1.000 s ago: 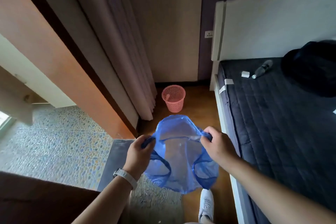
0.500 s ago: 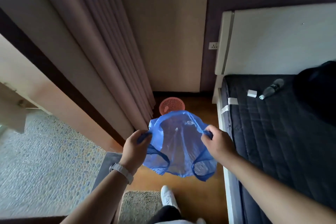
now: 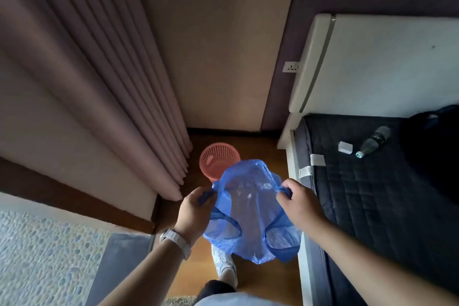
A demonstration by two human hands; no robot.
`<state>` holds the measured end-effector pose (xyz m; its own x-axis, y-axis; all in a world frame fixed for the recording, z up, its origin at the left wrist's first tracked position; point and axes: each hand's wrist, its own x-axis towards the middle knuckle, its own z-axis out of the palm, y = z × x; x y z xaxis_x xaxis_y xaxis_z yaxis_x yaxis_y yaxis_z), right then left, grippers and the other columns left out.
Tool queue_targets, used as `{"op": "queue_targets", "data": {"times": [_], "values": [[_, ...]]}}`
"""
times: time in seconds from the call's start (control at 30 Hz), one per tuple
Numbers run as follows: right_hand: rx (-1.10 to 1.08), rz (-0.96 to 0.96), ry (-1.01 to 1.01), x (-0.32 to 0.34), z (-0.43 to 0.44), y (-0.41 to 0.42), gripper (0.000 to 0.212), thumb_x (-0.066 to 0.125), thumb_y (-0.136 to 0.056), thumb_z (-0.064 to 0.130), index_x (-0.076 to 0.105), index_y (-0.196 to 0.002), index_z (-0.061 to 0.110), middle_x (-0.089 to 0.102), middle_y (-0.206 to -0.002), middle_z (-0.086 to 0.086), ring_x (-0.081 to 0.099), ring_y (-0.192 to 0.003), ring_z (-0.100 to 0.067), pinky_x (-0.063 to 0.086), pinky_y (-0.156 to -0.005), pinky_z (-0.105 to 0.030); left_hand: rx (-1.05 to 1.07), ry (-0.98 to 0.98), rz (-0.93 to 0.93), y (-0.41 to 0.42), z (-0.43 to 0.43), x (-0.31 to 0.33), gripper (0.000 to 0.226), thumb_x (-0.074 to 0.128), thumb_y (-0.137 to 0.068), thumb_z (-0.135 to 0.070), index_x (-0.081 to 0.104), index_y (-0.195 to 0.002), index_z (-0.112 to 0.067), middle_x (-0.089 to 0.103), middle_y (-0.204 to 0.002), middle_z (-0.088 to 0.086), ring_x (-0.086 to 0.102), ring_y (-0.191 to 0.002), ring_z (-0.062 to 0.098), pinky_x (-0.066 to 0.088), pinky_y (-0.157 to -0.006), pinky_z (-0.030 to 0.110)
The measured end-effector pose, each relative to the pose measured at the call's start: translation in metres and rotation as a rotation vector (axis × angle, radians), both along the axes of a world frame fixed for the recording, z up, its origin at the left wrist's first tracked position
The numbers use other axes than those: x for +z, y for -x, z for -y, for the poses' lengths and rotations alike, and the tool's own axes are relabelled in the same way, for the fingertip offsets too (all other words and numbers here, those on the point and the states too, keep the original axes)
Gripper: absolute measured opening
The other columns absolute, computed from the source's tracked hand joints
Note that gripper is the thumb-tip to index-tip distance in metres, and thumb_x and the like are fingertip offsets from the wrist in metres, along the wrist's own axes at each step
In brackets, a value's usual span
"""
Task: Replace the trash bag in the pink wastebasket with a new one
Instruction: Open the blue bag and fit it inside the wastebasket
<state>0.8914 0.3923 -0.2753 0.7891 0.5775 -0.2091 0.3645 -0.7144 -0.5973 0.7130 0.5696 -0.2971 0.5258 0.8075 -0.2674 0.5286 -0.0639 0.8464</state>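
The left hand (image 3: 196, 208) and right hand (image 3: 300, 202) each grip one side of the bag (image 3: 250, 213), its mouth stretched open just before the basket (image 3: 211, 172) — which looks unlined. Best hold the mouth wide and lower it centred.

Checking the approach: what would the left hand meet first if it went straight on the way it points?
Probably the pink wastebasket, ahead on the floor past the blue bag the left hand grips. Depth is unclear; the hand may pass above its rim.

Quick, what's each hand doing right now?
Left hand: holding one side of the blue bag.
Right hand: holding the blue bag's other side.
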Motion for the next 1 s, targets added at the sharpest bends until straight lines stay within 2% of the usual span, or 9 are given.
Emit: {"op": "queue_targets", "data": {"times": [0.07, 0.2, 0.27, 0.4, 0.6, 0.73, 0.83, 0.9, 1.0], "values": [[0.002, 0.001, 0.026, 0.000, -0.029, -0.016, 0.014, 0.060, -0.085, 0.020, 0.051, -0.075, 0.018, 0.052, -0.060, 0.001, 0.050, -0.059, -0.026, 0.034, -0.051, -0.030, -0.016, 0.019, -0.016, -0.017, -0.029, -0.005, 0.007, 0.069, -0.087, -0.017, 0.069, -0.083, -0.010, 0.069, -0.077, 0.013, 0.053, -0.065, 0.013, 0.049, -0.065, 0.040], [0.009, 0.001, -0.008, 0.004, -0.086, -0.046, 0.009, 0.061, -0.086, 0.017, 0.056, -0.078, 0.015, 0.054, -0.060, 0.000, 0.049, -0.057, -0.024, 0.036, -0.052, -0.031, -0.049, 0.022, -0.014, -0.047, -0.087, -0.005, 0.013, 0.067, -0.088, -0.015, 0.067, -0.085, -0.027, 0.068, -0.079, -0.006, 0.059, -0.071, 0.005, 0.041, -0.060, 0.008], [-0.001, -0.012, -0.022, 0.004, -0.107, -0.059, 0.008, 0.061, -0.085, 0.017, 0.058, -0.078, 0.016, 0.056, -0.060, -0.001, 0.051, -0.057, -0.025, 0.039, -0.054, -0.032, -0.043, 0.029, -0.027, -0.059, -0.111, -0.005, 0.011, 0.067, -0.088, -0.015, 0.069, -0.090, -0.026, 0.070, -0.083, -0.007, 0.060, -0.074, 0.003, 0.037, -0.059, 0.002], [0.030, -0.024, -0.018, -0.003, -0.143, -0.086, 0.017, 0.062, -0.084, 0.016, 0.051, -0.074, 0.025, 0.055, -0.066, 0.004, 0.047, -0.059, -0.019, 0.037, -0.054, -0.030, -0.036, 0.046, -0.036, -0.079, -0.148, -0.012, 0.011, 0.066, -0.089, -0.017, 0.068, -0.095, -0.025, 0.071, -0.090, -0.001, 0.063, -0.084, 0.012, 0.041, -0.065, 0.010], [0.121, -0.036, -0.020, -0.030, -0.184, -0.132, 0.014, 0.060, -0.085, 0.017, 0.053, -0.073, 0.018, 0.052, -0.067, 0.005, 0.049, -0.059, -0.012, 0.036, -0.053, -0.027, 0.155, 0.164, 0.015, -0.114, -0.183, -0.026, 0.016, 0.066, -0.088, -0.010, 0.067, -0.083, -0.025, 0.068, -0.080, 0.000, 0.058, -0.074, 0.012, 0.046, -0.065, 0.019], [0.187, -0.079, -0.047, -0.050, -0.213, -0.165, 0.013, 0.062, -0.086, 0.013, 0.056, -0.075, 0.018, 0.058, -0.071, 0.001, 0.054, -0.062, -0.014, 0.038, -0.055, -0.018, 0.215, 0.130, -0.031, -0.141, -0.198, -0.034, 0.009, 0.065, -0.089, -0.006, 0.070, -0.096, -0.010, 0.065, -0.081, -0.001, 0.055, -0.071, 0.006, 0.039, -0.056, 0.001], [0.243, -0.134, -0.064, -0.067, -0.236, -0.192, 0.019, 0.064, -0.085, 0.010, 0.054, -0.072, 0.021, 0.058, -0.067, 0.003, 0.055, -0.060, -0.015, 0.044, -0.057, -0.031, 0.249, 0.116, -0.067, -0.161, -0.208, -0.045, 0.010, 0.064, -0.089, -0.005, 0.069, -0.097, -0.001, 0.061, -0.080, 0.001, 0.050, -0.066, -0.001, 0.037, -0.054, 0.001], [0.279, -0.142, -0.050, -0.082, -0.250, -0.211, 0.028, 0.064, -0.083, 0.010, 0.048, -0.064, 0.024, 0.051, -0.058, 0.006, 0.049, -0.054, -0.011, 0.039, -0.053, -0.031, 0.269, 0.133, -0.106, -0.174, -0.214, -0.059, 0.008, 0.064, -0.089, -0.005, 0.069, -0.095, -0.002, 0.062, -0.077, 0.001, 0.052, -0.067, 0.004, 0.038, -0.054, 0.003], [0.336, -0.195, 0.010, -0.114, -0.272, -0.238, 0.030, 0.064, -0.083, 0.012, 0.046, -0.062, 0.022, 0.051, -0.059, 0.004, 0.051, -0.058, -0.018, 0.034, -0.055, -0.031, 0.345, 0.179, -0.123, -0.196, -0.224, -0.085, 0.007, 0.063, -0.089, -0.004, 0.068, -0.091, -0.008, 0.062, -0.073, -0.002, 0.052, -0.066, 0.006, 0.038, -0.052, 0.003]]}}
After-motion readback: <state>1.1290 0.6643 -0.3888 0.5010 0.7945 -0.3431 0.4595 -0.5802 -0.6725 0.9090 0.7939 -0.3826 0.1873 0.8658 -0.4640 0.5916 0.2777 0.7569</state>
